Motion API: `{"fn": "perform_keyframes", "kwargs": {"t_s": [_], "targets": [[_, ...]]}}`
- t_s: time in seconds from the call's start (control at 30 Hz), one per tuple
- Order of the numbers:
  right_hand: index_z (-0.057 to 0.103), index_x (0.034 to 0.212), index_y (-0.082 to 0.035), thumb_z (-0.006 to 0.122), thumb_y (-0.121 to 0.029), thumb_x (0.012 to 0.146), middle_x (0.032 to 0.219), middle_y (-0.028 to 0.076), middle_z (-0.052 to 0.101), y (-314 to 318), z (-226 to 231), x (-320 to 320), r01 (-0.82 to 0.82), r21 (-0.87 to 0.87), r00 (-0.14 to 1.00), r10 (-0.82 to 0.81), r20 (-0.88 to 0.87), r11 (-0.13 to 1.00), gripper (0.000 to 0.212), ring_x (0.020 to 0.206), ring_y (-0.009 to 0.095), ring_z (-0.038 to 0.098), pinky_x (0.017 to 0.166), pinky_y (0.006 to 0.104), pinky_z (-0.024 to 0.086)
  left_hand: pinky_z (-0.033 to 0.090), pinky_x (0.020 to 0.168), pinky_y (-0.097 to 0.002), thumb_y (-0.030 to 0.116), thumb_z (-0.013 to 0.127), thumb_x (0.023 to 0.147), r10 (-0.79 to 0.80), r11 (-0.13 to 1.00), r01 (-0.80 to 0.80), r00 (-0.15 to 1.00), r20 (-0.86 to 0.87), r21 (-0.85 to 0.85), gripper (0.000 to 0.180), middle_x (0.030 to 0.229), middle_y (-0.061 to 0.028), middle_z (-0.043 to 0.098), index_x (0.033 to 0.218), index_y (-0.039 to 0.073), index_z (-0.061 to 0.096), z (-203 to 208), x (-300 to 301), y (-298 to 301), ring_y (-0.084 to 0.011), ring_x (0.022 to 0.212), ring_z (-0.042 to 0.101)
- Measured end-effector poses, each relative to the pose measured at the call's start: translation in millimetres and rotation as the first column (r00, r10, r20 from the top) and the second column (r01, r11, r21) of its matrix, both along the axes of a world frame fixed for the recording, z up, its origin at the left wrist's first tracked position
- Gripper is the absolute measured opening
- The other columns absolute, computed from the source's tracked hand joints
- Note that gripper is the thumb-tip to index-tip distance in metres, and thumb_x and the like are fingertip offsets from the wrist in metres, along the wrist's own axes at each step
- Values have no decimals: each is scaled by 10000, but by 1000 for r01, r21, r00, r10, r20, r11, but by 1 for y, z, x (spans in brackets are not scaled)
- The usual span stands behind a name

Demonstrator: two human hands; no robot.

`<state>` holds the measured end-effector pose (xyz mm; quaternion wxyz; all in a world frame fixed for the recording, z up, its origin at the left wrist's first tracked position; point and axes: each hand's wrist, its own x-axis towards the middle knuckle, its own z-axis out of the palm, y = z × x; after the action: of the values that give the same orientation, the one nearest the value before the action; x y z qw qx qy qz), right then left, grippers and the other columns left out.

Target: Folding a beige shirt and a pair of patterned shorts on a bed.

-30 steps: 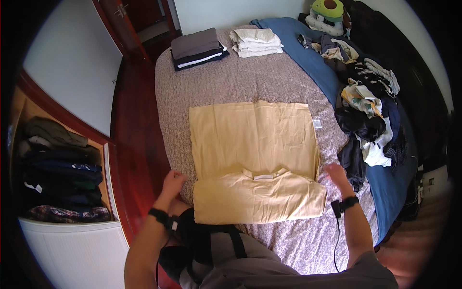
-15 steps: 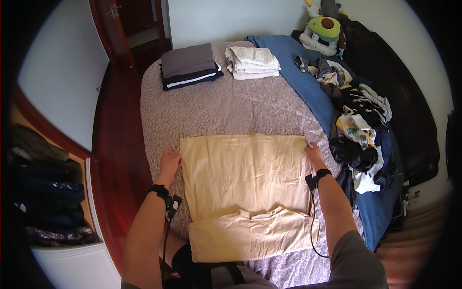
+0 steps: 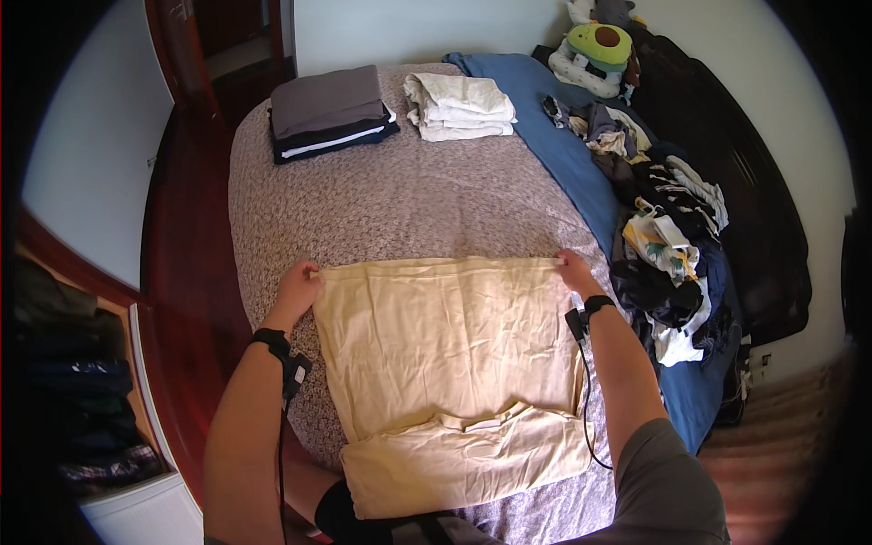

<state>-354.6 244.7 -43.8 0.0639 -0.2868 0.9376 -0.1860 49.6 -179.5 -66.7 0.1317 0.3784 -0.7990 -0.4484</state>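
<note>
A pale yellow T-shirt (image 3: pixel 445 336) lies spread on the bed, its collar part folded over at the end nearest me. My left hand (image 3: pixel 300 285) pinches the far left corner of the hem. At the far right corner, my right hand (image 3: pixel 574 272) grips the same hem between thumb and fingers. The hem is drawn straight between them. Creases run across the shirt's body, and the folded part with the neckline rests close to my lap. Each wrist wears a black band with a small device and cable.
Toward the bed's far end sit a stack of folded dark clothes (image 3: pixel 329 109) and a folded cream stack (image 3: pixel 460 107). A heap of loose clothes (image 3: pixel 668 245) lies along the right on a blue sheet (image 3: pixel 522 91). Beyond it are an avocado plush (image 3: pixel 599 47) and dark headboard (image 3: pixel 727 136).
Both hands have moved from the shirt's side edges to its far corners and closed on the hem. The whole view has shifted slightly, moving the scene leftward.
</note>
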Motion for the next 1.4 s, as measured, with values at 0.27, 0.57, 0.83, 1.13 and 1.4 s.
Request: {"fn": "perform_keyframes", "kwargs": {"t_s": [0.27,0.57,0.83,1.13,1.4], "targets": [[608,866,-92,567,-206,788,804,161,638,-5,2,-11,64,69,969,-46,-242,996,144,794,337,620,689,427,485,444,607,-354,79,618,745,20,981,-31,998,-60,-192,91,701,-130,579,795,25,564,7,3,-2,-265,657,571],[614,873,-111,528,-207,789,874,175,644,-7,6,0,207,195,969,-174,-177,959,154,870,364,609,757,437,481,444,613,-369,88,630,749,98,962,-120,990,-102,-245,109,681,-122,574,774,15,554,16,-2,7,-275,650,566],[601,813,-17,604,-124,778,710,121,640,24,64,7,159,-19,970,-153,192,987,113,648,186,639,571,303,507,447,555,-299,71,631,770,66,997,-71,990,-124,-31,108,678,-83,578,772,5,546,68,36,35,-179,612,565],[578,784,7,566,-28,792,645,58,590,142,65,94,132,-375,931,15,364,918,38,608,118,594,567,244,481,480,617,-229,-42,591,786,109,981,-58,955,-276,186,27,810,-73,622,778,-29,569,63,124,111,-98,673,578],[581,817,15,587,-47,785,671,72,608,188,45,161,96,-346,967,-5,255,933,70,632,117,582,597,256,460,476,641,-229,-47,601,772,79,997,-74,982,-170,32,37,856,-82,641,787,-24,575,56,162,153,-97,703,571]]}}
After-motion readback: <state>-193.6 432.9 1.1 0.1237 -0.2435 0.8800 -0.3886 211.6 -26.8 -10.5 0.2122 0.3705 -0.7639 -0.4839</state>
